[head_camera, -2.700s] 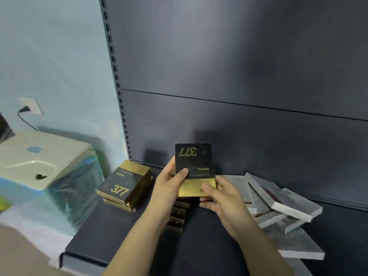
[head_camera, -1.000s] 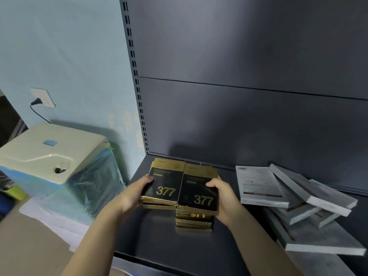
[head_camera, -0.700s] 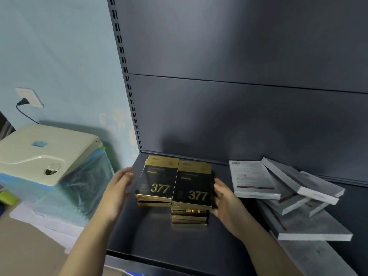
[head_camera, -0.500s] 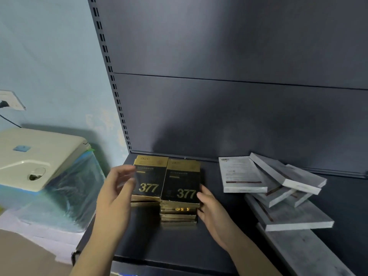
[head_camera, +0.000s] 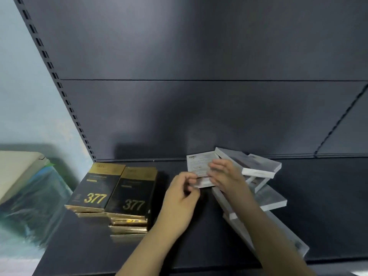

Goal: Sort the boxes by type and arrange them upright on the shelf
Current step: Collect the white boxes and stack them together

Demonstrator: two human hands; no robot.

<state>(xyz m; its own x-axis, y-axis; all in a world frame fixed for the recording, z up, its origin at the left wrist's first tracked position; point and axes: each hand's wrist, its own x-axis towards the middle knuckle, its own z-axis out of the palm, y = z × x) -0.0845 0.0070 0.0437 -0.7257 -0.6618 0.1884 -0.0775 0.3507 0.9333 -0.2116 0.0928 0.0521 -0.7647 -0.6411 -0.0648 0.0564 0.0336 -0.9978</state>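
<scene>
White box point(head_camera: 199, 165) lies flat under my right hand point(head_camera: 227, 176), just beyond my curled left hand point(head_camera: 179, 198); I cannot tell whether either grips it.

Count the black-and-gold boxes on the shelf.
6. Two lie stacked in the left pile, four in the right pile beside it; lower ones show only edges, so some may be hidden.

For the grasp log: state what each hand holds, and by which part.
White box: left hand pinches its near left corner; right hand lies over its right side, grip unclear.
</scene>
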